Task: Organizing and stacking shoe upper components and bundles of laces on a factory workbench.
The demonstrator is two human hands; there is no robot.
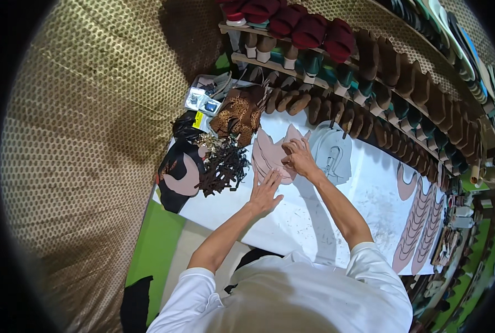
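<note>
Pieces of flat, curved, pale pink material (267,151) overlap toward the white tabletop (278,227)'s far edge; the bare left hand (266,192) spreads on them, the right hand (301,159) bends over them, pinching unclear.

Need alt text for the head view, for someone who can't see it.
A person's left hand and right hand touch pale pink cut pieces overlapping on a white table. Left of them lie dark strips and a leopard-print bundle; far right, rows of more pink pieces; behind, shelves crowded with shoes.
</note>
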